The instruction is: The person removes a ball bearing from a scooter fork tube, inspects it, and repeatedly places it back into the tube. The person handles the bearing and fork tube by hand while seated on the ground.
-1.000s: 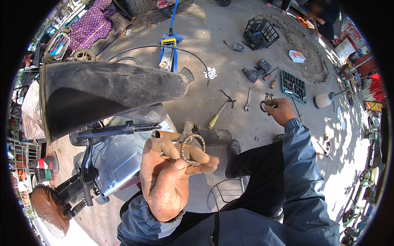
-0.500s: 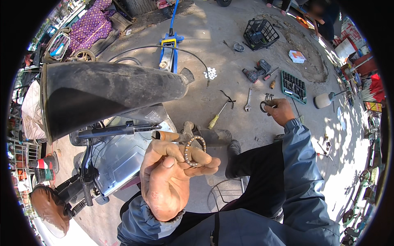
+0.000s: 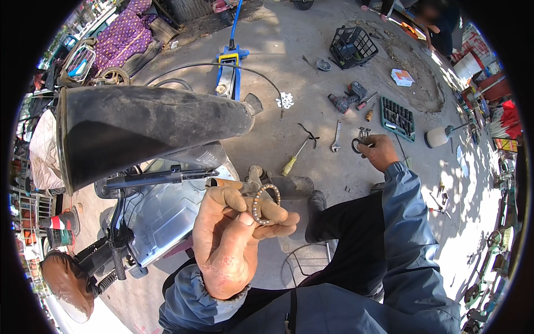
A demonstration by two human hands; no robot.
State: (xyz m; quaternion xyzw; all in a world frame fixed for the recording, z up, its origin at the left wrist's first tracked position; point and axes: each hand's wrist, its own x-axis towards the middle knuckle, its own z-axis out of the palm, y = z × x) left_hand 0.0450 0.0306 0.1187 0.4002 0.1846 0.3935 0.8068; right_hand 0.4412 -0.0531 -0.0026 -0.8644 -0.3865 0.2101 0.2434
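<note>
In the middle of the view, a ring of small bearing balls (image 3: 255,207) stands on the fingers of my left hand (image 3: 228,253). The palm faces up, and the thumb tip presses against the ring's near side. Over to the right, my right hand (image 3: 382,153) pinches a dark ring (image 3: 355,146) between thumb and fingers. Just beyond my left hand is a greasy metal tube (image 3: 225,182), part of the vehicle lying on its side. A large black mudguard (image 3: 156,117) arches across on the left.
Across the ground lie a yellow-handled hook tool (image 3: 289,166), an adjustable wrench (image 3: 336,136), a cordless drill (image 3: 342,103) and a green socket tray (image 3: 397,118). Farther off are a black crate (image 3: 354,47) and a blue jack (image 3: 228,75). Another person (image 3: 439,28) is at the far right.
My left thumb has slid up and right onto the bearing ring, and the hand has turned slightly. My right hand and the dark ring have hardly moved.
</note>
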